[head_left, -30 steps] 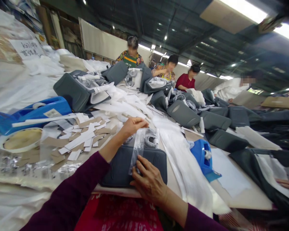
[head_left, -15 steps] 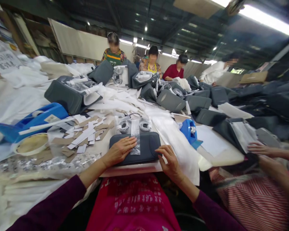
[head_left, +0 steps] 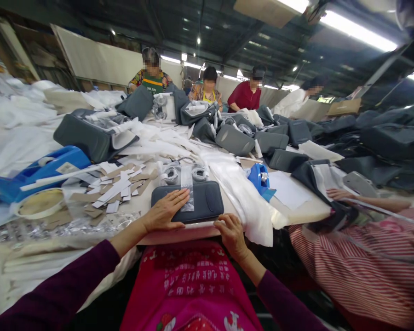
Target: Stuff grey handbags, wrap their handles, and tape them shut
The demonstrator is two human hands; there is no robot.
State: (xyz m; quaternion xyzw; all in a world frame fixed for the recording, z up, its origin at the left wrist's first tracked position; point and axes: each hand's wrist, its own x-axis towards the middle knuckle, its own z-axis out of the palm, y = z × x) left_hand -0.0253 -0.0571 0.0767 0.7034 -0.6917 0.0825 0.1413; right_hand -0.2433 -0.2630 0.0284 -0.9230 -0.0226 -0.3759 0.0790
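In front of me on the table edge lies a dark blue-grey handbag (head_left: 207,197). Its two handles (head_left: 199,173) are wrapped in pale film and stick out on the far side. A translucent strip (head_left: 187,191) runs from between them onto the bag. My left hand (head_left: 167,209) rests flat on the bag, fingers stretched out beside the strip. My right hand (head_left: 232,234) is at the bag's near right corner, fingers curled and thumb and forefinger together. Whatever they pinch is too small to make out.
Cut card pieces (head_left: 120,188), a tape roll (head_left: 39,202) and a blue tape dispenser (head_left: 62,165) lie left. Right are white sheeting (head_left: 231,184), another blue dispenser (head_left: 258,177) and a co-worker's hand (head_left: 340,194) on a bag. More bags (head_left: 236,138) and several people are beyond.
My right hand has moved from the bag's right end down to its near corner, and its fingers have drawn together. My left hand stays flat on the bag. The view has shifted slightly.
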